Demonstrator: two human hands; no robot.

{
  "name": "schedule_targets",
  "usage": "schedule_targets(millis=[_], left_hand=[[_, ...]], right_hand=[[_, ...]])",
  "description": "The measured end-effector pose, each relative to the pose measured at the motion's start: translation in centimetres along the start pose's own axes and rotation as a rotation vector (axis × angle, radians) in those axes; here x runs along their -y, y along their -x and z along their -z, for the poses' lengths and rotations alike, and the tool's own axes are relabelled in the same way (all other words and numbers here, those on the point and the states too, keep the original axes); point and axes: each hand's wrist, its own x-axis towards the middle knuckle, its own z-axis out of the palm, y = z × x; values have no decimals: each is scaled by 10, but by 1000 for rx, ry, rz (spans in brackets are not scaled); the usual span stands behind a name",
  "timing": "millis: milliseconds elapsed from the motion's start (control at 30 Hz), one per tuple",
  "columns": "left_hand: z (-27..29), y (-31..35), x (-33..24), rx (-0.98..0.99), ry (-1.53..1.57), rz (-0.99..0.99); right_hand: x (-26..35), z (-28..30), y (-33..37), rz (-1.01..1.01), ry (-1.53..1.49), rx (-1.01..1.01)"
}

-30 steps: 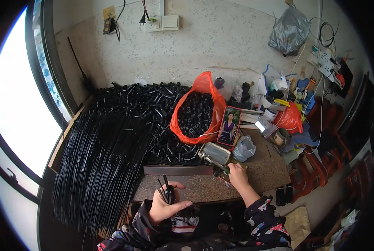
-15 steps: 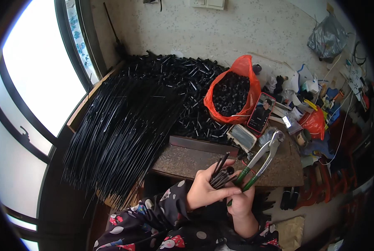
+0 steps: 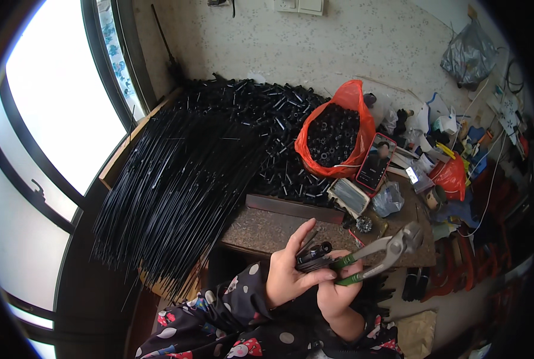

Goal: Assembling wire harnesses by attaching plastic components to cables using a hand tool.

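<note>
In front of the table edge, my left hand [image 3: 286, 276] is closed around several thin black rods and a black tubular piece [image 3: 316, 253]. Its index finger points up, while the thumb reaches across to my right hand [image 3: 340, 300]. My right hand is wrapped round the green grips of a pair of pliers [image 3: 392, 251]. Their grey metal jaws point up and to the right, away from the held pieces. The two hands touch or nearly touch; where the rods end behind the fingers is hidden.
Long thin black rods [image 3: 171, 185] overhang the table's left front. Small black tubular parts [image 3: 279, 119] heap behind them. A red plastic bag [image 3: 306, 149] holds more. Right of it are a phone [image 3: 376, 160], a pale tray [image 3: 349, 197] and a clear bag [image 3: 388, 199]. The table [image 3: 267, 226] ends before me.
The pliers have swung down and to the right, so they lie flatter. My left index finger has straightened upward, and the bunch of black pieces has shifted in that hand.
</note>
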Motion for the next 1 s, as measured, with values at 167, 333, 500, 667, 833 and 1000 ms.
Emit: schedule_targets(millis=[167,333,500,667,833,1000], left_hand=[[1,1,6,60,98,95],[14,-3,8,270,362,203],[32,-3,1,442,417,280],[74,-21,15,85,551,54],[73,-27,-1,190,297,220],[65,-25,-25,127,238,279]], right_hand=[[-15,8,-1,389,313,84],[-33,9,-5,39,-207,230],[-10,15,-15,-514,-420,291],[9,62,-6,-807,-5,608],[11,48,3,-629,173,889],[8,53,-3,-695,-189,921]])
